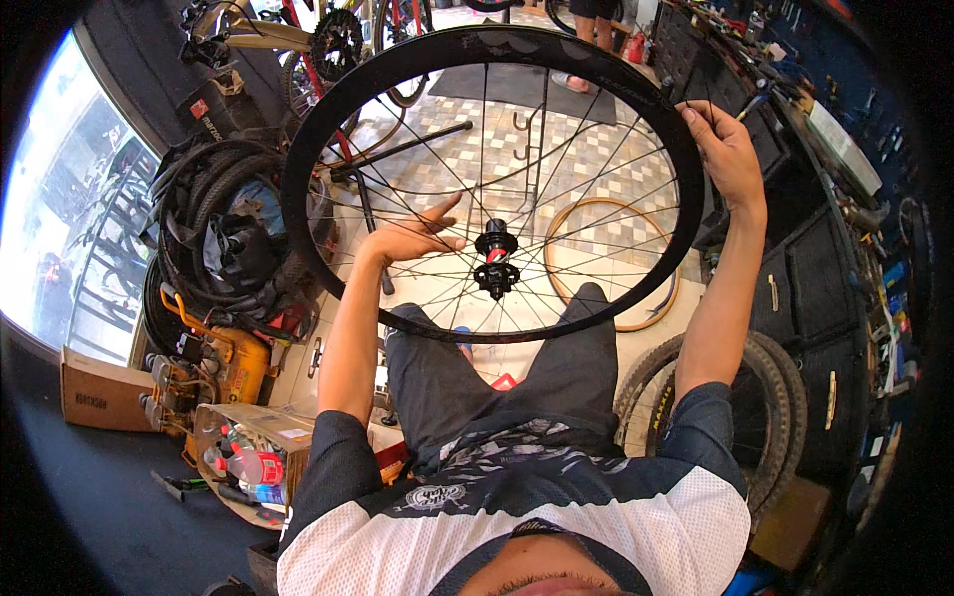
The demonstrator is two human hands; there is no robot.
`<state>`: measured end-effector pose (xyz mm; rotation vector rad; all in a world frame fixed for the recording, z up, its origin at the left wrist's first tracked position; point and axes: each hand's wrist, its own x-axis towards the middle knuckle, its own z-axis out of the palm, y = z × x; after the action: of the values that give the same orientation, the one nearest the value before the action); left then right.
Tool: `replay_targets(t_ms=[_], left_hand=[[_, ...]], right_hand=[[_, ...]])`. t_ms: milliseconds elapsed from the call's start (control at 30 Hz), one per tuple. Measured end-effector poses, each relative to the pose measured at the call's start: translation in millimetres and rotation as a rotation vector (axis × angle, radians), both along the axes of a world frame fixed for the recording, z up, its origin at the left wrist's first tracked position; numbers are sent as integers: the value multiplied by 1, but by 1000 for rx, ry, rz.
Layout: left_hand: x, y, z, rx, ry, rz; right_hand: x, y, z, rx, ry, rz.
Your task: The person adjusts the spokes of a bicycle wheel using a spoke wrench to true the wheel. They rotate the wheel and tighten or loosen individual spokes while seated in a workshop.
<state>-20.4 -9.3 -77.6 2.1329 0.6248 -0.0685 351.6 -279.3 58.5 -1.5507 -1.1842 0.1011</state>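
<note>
As seen from the head camera looking down, a person holds up a black bicycle wheel [297,189] between both hands, above the lap. Writing is scattered around: left of and above the left hand [422,238], a dark box [207,119] carries a red patch and pale lettering; farther below and left, a cardboard carton [111,392] bears dark print, and a clear bottle [256,467] has a red label. Below the right hand [725,154], one tyre [780,397] stands near another showing yellow letters. Below both hands, the dark and white jersey [517,477] has a round pale emblem with lettering.

The left hand is open, fingers spread and apart, among the spokes just left of the black hub [496,268], which has a red and white band; whether it touches the spokes is unclear. The right hand is closed, thumb and bent fingers clamped on the rim's outer edge. Below and left of the right hand, a tan hoop-like tyre [550,253] lies on the tiled floor [631,214], seen through the spokes.
</note>
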Motion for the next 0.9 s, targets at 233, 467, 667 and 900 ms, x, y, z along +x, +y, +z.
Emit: replay_targets(t_ms=[233, 467, 667, 900], left_hand=[[24, 6, -40, -637, -367, 309], [43, 10, -51, -753, -481, 356], [44, 14, -55, -758, -499, 362], [43, 11, -51, -704, -467, 373]], right_hand=[[-73, -24, -43, 329, 226, -76], [-224, -44, -124, -230, 423, 298], [-255, -35, -143, -311, 437, 323], [-259, -19, -145, -308, 471, 304]])
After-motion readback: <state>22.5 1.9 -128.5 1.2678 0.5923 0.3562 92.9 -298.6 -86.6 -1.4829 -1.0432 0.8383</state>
